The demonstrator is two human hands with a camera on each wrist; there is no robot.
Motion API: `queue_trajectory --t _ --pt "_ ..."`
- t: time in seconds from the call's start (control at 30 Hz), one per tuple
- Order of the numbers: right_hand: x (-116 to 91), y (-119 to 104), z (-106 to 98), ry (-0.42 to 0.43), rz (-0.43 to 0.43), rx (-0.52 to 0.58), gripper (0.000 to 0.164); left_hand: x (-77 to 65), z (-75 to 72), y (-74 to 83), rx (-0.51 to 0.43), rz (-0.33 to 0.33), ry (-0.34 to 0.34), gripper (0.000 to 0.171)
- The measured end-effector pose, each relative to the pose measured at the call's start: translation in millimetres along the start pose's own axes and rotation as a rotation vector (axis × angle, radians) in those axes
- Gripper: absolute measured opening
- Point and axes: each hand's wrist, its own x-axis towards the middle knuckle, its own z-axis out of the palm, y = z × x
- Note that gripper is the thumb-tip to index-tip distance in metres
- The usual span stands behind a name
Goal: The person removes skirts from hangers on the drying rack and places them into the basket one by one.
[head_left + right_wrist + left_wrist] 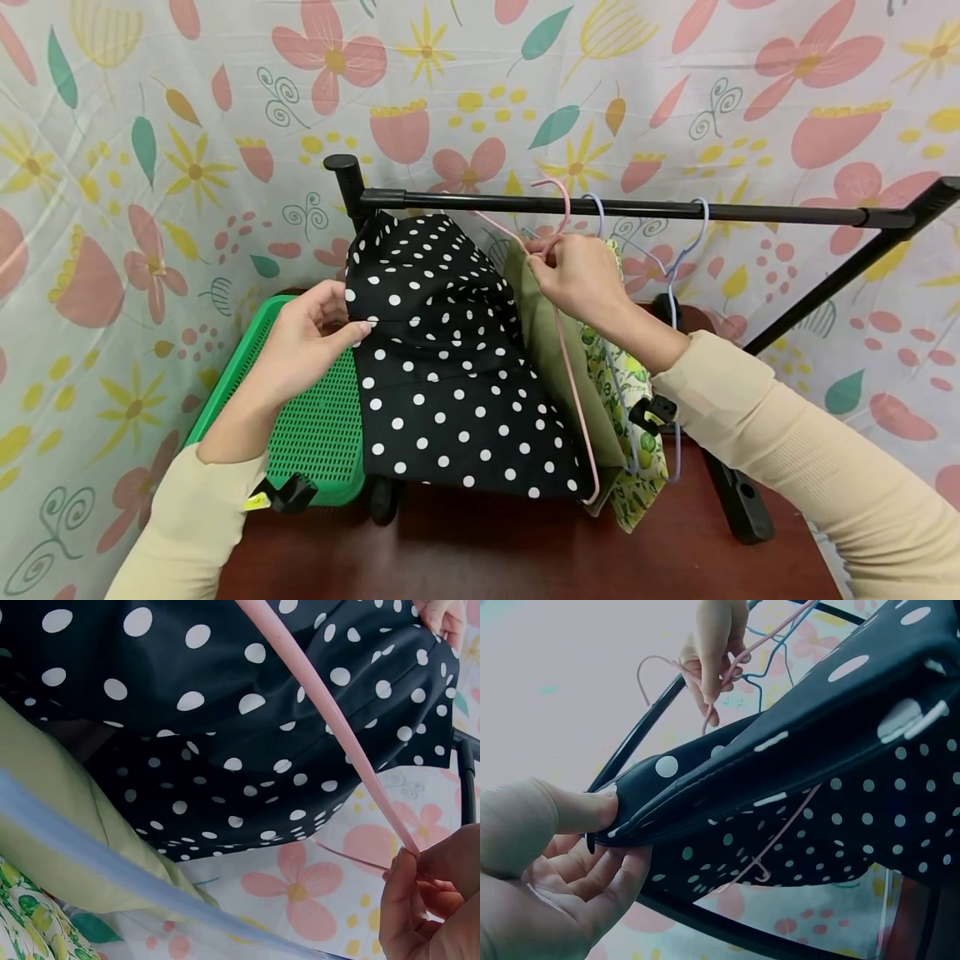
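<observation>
A black cloth garment with white polka dots [450, 417] hangs below the rail, partly over a pink hanger [572, 375]. My left hand [296, 350] pinches the garment's left edge between thumb and fingers; the left wrist view shows the folded edge [697, 784] in that grip. With its fingertips my right hand [581, 275] holds the pink hanger just below its hook. That hook rises beside the rail, and I cannot tell whether it rests on it. In the right wrist view one hanger arm [330, 712] crosses in front of the dotted cloth.
A black rail [480, 202] runs across above a brown table [480, 550]. Right of the dotted garment hang an olive green cloth [547, 333] and a lemon-print cloth [637, 500], with blue hangers [672, 292]. A green basket [315, 433] stands at left, before a floral curtain [195, 75].
</observation>
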Motion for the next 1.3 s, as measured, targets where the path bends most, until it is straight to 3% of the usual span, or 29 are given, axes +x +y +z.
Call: queue_trajectory --t 0.27,0.47,0.57,0.67,0.77,1.1,1.3 --pt "-0.2 1.6 0.0 0.000 0.012 -0.006 0.031 -8.0 -9.1 5.2 -0.001 0.043 0.008 0.018" --pt "0.7 2.4 -0.9 -0.002 0.017 -0.017 0.035 -11.5 -15.2 -0.2 0.016 0.047 0.019 0.020" --pt "1.0 2.6 -1.5 -0.004 0.024 -0.023 0.037 -12.3 -16.1 -4.6 0.003 0.060 0.038 0.033" --pt "1.1 2.6 -1.8 -0.003 0.029 -0.027 0.039 -13.7 -17.5 -8.4 -0.006 0.073 0.057 0.058" --pt "1.2 2.6 -1.9 -0.007 0.026 -0.032 0.040 -15.5 -19.2 -11.7 0.030 0.077 0.066 0.065" --pt "1.9 3.1 -2.3 0.005 0.001 -0.025 0.030 -24.4 -24.0 -18.2 0.308 0.007 0.044 0.041" --pt "2.1 1.4 -0.2 0.016 -0.003 -0.024 0.030 -27.6 -28.2 -23.4 0.398 0.045 0.049 0.025"
